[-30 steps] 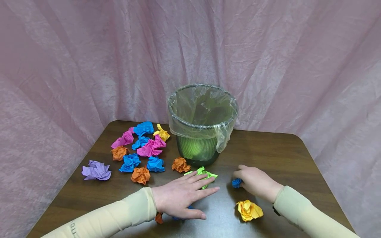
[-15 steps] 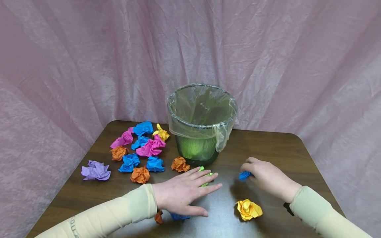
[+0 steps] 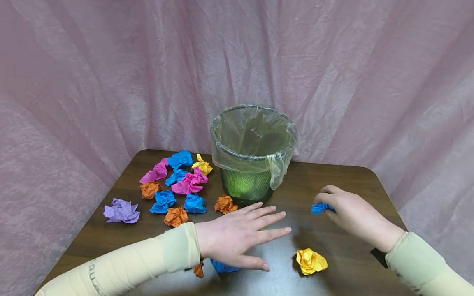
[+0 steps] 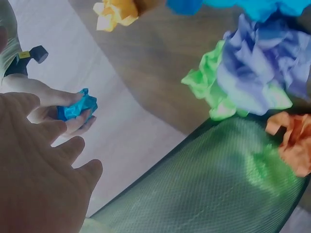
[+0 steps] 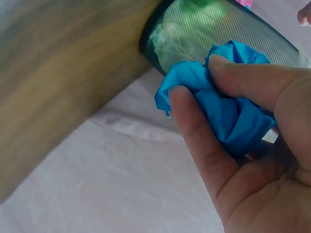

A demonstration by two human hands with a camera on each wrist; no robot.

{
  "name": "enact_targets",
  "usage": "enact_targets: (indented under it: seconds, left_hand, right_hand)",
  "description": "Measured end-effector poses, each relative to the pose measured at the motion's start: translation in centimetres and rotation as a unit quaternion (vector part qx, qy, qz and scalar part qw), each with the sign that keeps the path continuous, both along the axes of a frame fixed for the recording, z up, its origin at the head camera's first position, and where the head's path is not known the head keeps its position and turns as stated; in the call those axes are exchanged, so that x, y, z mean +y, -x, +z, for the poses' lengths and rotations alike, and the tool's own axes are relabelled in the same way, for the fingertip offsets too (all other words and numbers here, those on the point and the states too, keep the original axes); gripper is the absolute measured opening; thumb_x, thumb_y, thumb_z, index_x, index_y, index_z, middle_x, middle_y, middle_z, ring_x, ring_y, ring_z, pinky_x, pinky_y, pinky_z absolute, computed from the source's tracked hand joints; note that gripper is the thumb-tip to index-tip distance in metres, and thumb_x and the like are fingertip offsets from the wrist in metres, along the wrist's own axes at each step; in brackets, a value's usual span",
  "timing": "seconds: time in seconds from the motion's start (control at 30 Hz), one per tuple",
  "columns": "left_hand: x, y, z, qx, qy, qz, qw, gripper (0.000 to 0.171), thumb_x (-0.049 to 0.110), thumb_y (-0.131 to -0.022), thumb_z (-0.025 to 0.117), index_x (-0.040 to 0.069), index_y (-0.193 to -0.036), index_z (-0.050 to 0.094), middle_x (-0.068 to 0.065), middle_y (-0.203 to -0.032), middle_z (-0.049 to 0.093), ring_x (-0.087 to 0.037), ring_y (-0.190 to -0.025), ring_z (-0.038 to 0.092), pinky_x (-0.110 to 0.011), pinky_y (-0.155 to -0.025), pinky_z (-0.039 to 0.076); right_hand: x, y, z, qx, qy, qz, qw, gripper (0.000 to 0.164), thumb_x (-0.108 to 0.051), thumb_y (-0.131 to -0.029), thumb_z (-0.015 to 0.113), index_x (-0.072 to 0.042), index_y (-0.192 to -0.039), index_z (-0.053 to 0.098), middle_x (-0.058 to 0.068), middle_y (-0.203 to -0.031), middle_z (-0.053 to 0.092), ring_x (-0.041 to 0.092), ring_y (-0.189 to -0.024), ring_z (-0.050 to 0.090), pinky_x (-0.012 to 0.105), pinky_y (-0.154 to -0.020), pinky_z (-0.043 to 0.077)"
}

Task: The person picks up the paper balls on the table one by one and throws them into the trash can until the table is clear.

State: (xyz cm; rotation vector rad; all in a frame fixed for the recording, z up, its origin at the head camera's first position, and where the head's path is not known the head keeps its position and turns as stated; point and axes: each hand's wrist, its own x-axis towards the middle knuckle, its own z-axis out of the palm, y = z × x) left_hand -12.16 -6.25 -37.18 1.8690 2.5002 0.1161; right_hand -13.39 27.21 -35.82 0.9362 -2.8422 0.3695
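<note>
My right hand [image 3: 357, 213] pinches a crumpled blue paper ball [image 5: 218, 102] between thumb and fingers, right of the bin. In the left wrist view the same hand and blue ball appear at left. My left hand [image 3: 237, 236] is spread with straight fingers in front of the bin, holding nothing. Partly hidden under its near side are a blue paper ball [image 3: 223, 267] and an orange one [image 3: 198, 269]. In the left wrist view a purple paper ball [image 4: 262, 65] overlaps a green one [image 4: 209, 82] beside the bin. A yellow paper ball [image 3: 311, 262] lies between the hands.
A mesh bin [image 3: 246, 185] with a clear plastic liner [image 3: 279, 166] stands at the back middle. Several blue, pink, orange and yellow balls cluster left of it, with a purple ball [image 3: 121, 211] at far left. A pink curtain [image 3: 237, 53] hangs behind the table [image 3: 344, 181].
My right hand has moved right and farther back with the blue paper ball. The left hand has shifted slightly right, now covering the green ball in the head view.
</note>
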Motion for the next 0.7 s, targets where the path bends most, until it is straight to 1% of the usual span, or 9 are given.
enact_targets:
  seconds: [0.17, 0.33, 0.53, 0.6, 0.7]
  left_hand:
    - [0.0, 0.2, 1.6, 0.005, -0.005, 0.002, 1.0, 0.083, 0.071, -0.1, 0.038, 0.029, -0.166, 0.01, 0.001, -0.172, 0.001, -0.017, -0.156, -0.007, -0.045, -0.125, 0.006]
    - [-0.5, 0.2, 3.2, 0.026, -0.017, 0.007, 0.9995, 0.083, 0.07, -0.1, 0.039, 0.027, -0.166, 0.012, -0.001, -0.172, 0.005, -0.018, -0.156, -0.007, -0.044, -0.125, 0.006]
    - [-1.2, 0.6, 5.3, 0.056, -0.039, 0.009, 0.9976, 0.084, 0.069, -0.1, 0.042, 0.024, -0.166, 0.015, -0.003, -0.172, 0.006, -0.024, -0.157, 0.004, -0.045, -0.125, 0.008]
    - [-1.6, 0.8, 6.0, 0.065, -0.044, 0.011, 0.9969, 0.084, 0.068, -0.101, 0.042, 0.023, -0.166, 0.016, -0.004, -0.172, 0.007, -0.026, -0.157, 0.008, -0.046, -0.125, 0.009]
    - [-2.2, 1.3, 6.9, 0.076, -0.048, 0.019, 0.9958, 0.083, 0.067, -0.101, 0.042, 0.022, -0.166, 0.017, -0.005, -0.171, 0.011, -0.028, -0.157, 0.009, -0.048, -0.125, 0.009]
  right_hand:
    - [0.3, 0.0, 1.3, 0.017, 0.0, 0.008, 1.0, 0.033, -0.002, -0.082, 0.085, -0.025, -0.098, 0.07, -0.012, -0.103, 0.057, 0.001, -0.082, 0.06, 0.028, -0.073, 0.056]
    - [0.2, 0.1, 2.1, 0.046, 0.001, 0.023, 0.999, 0.033, -0.003, -0.079, 0.087, -0.023, -0.098, 0.07, -0.012, -0.101, 0.057, 0.001, -0.081, 0.06, 0.028, -0.071, 0.056]
    - [-0.2, 0.0, 3.1, 0.078, 0.006, 0.045, 0.996, 0.033, -0.002, -0.078, 0.088, -0.022, -0.097, 0.07, -0.012, -0.102, 0.058, 0.002, -0.081, 0.06, 0.027, -0.071, 0.056]
    - [-0.4, 0.0, 3.7, 0.09, 0.01, 0.05, 0.995, 0.033, -0.002, -0.078, 0.087, -0.022, -0.097, 0.07, -0.012, -0.103, 0.059, 0.002, -0.081, 0.06, 0.027, -0.071, 0.055]
    - [-0.7, 0.3, 4.7, 0.115, 0.015, 0.061, 0.991, 0.034, -0.001, -0.077, 0.087, -0.022, -0.096, 0.069, -0.011, -0.102, 0.059, 0.004, -0.081, 0.06, 0.027, -0.069, 0.054]
